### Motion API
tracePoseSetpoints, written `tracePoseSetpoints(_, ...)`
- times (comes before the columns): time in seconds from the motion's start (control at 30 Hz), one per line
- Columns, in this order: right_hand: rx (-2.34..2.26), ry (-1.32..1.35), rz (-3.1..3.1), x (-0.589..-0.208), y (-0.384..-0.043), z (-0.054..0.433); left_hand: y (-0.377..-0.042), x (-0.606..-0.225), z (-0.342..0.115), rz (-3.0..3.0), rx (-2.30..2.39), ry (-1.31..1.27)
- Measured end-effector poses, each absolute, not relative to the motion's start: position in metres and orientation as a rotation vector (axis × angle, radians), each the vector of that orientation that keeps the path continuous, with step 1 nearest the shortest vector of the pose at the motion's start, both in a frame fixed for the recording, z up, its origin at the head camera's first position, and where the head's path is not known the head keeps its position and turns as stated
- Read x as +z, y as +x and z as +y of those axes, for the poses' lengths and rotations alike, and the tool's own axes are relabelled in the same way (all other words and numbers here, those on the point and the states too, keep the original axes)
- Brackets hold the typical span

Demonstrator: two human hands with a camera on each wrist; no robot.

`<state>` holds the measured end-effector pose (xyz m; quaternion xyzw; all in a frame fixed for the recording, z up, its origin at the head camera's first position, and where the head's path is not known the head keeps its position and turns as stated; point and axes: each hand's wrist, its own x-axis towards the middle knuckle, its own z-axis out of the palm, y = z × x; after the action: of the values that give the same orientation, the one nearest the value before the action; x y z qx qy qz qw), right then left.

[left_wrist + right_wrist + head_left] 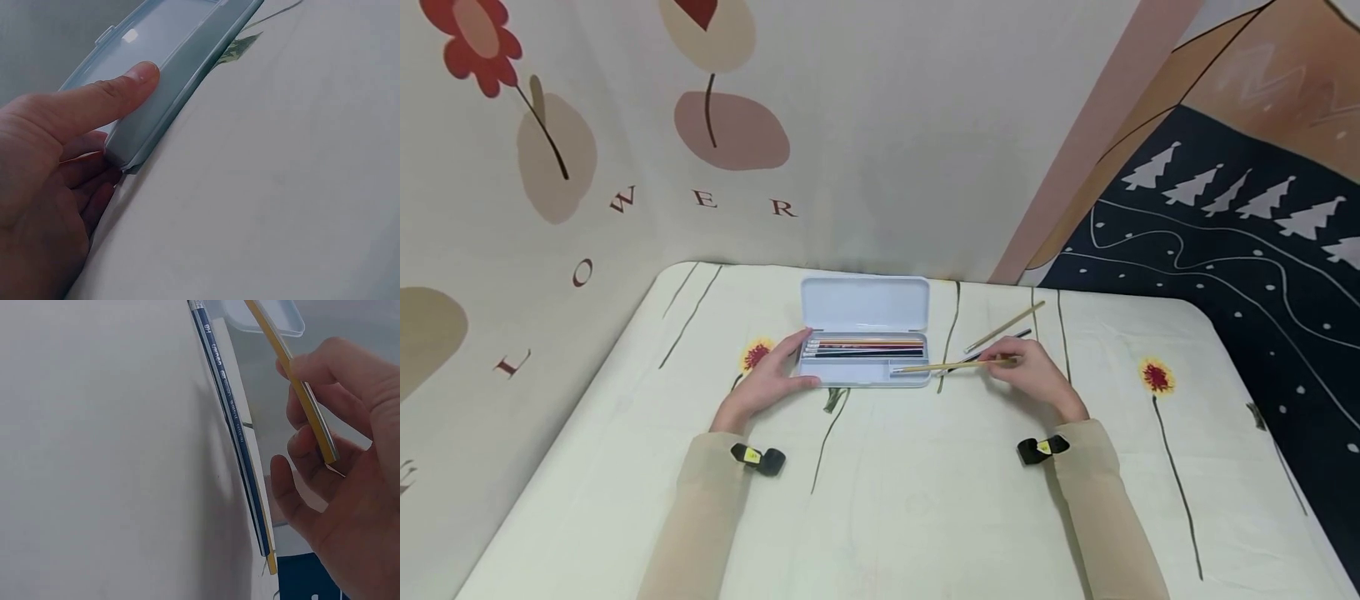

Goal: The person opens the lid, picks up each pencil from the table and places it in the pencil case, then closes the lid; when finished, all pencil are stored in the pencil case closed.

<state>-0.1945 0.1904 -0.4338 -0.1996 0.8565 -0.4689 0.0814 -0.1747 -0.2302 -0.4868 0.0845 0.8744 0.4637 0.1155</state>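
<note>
An open pale blue pencil case (865, 304) lies on the table with its lid tipped back. Several pencils (865, 347) lie side by side in its tray. My left hand (760, 383) grips the case's left end; in the left wrist view the thumb (144, 74) presses the side wall and the other fingers are partly hidden behind the end. My right hand (1030, 371) pinches a yellow pencil (940, 366), whose far end is over the case's near right part. Beneath and beside that hand lie a dark blue pencil (225, 400) and another yellowish pencil (1004, 327).
The white tablecloth (917, 500) has printed flowers and stems. A light patterned curtain (887, 167) hangs behind the table, and a dark one with trees (1225, 250) is at the right. Both wrists wear black cameras (760, 458).
</note>
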Motion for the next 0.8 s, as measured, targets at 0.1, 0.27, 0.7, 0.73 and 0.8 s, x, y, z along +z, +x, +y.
tracePoseSetpoints(0.1,-1.415,-0.605,2.581,-0.446,-0.2,0.194,-0.175,-0.487,-0.23,2.563,1.353,0.245)
tracePoseSetpoints(0.27,-1.49,-0.665,2.601,-0.465,-0.209,0.193,-0.175,-0.489,-0.232,2.565,1.36,0.238)
tracePoseSetpoints(0.7,-1.526,-0.778,2.648,-0.473,-0.211,0.156,-0.174,-0.487,-0.23,2.564,1.351,0.243)
tracePoseSetpoints(0.73,-1.516,-0.78,2.652,-0.473,-0.211,0.153,-0.174,-0.486,-0.23,2.565,1.35,0.241)
tracePoseSetpoints(0.8,-1.5,-0.768,2.651,-0.473,-0.212,0.148,-0.174,-0.486,-0.23,2.564,1.35,0.238)
